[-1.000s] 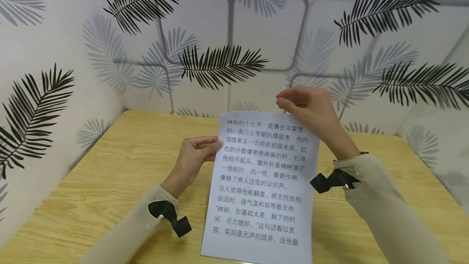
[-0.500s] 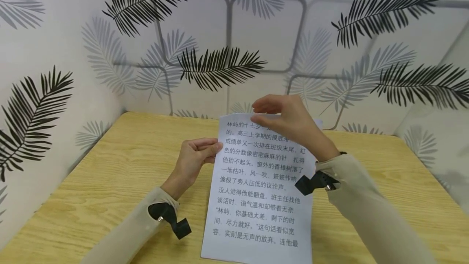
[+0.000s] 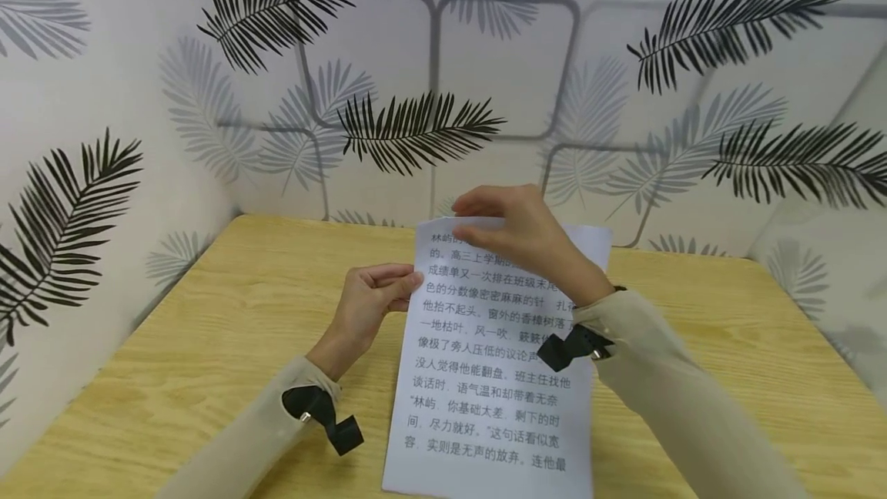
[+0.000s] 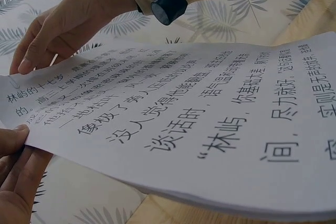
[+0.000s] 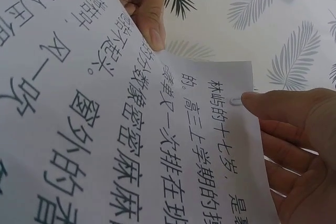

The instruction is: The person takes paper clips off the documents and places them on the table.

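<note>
A stack of printed paper sheets (image 3: 485, 376) is held up at a tilt, its text facing me. My left hand (image 3: 367, 306) pinches the left edge, thumb in front and fingers behind. At the top edge, near the left corner, sits a small paper clip (image 5: 236, 101). The thumb of my right hand (image 3: 520, 233) lies on the clip's outer end in the right wrist view, while its fingers pass behind the sheets. From the left wrist side, the paper clip (image 4: 14, 82) shows just below that thumb.
A light wood-grain table (image 3: 263, 291) lies under the hands and paper. Behind it stands a white wall (image 3: 485, 60) with dark and grey leaf prints. Each wrist wears a black strap with a small camera (image 3: 344, 434).
My right hand has moved left along the top edge, from the right corner to the clip near the left corner. My left hand and the sheets stay almost still.
</note>
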